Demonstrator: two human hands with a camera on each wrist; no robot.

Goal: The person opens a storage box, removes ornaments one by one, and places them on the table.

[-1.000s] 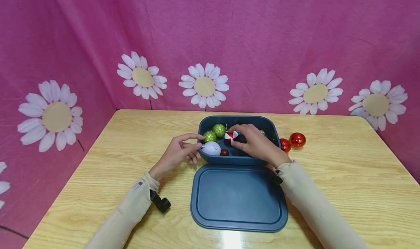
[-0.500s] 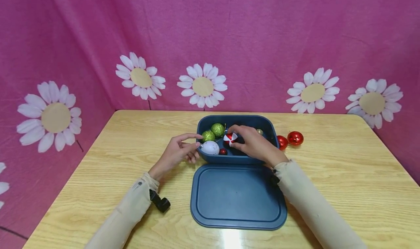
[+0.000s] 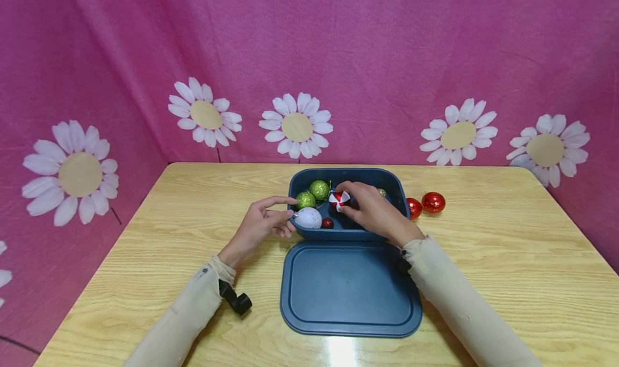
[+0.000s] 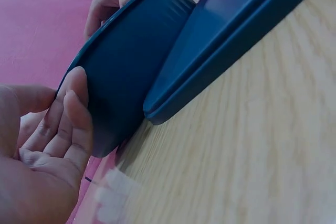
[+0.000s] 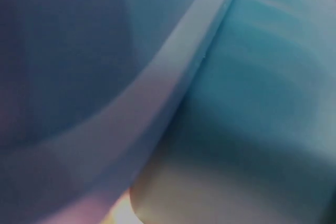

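Pinching a red-and-white round ornament (image 3: 339, 200) inside the navy plastic box (image 3: 348, 236), the right hand (image 3: 372, 204) could lose it if that pinch slackens; the left hand (image 3: 258, 224), fingers relaxed, touches the box.

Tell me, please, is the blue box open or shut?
Open: the lid lies on the table in front of the blue box, and green balls show inside.

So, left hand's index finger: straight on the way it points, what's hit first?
Probably the nearer green ball in the box; in the head view the index fingertip of the left hand lines up with it. Depth is unclear; the box itself may come first.
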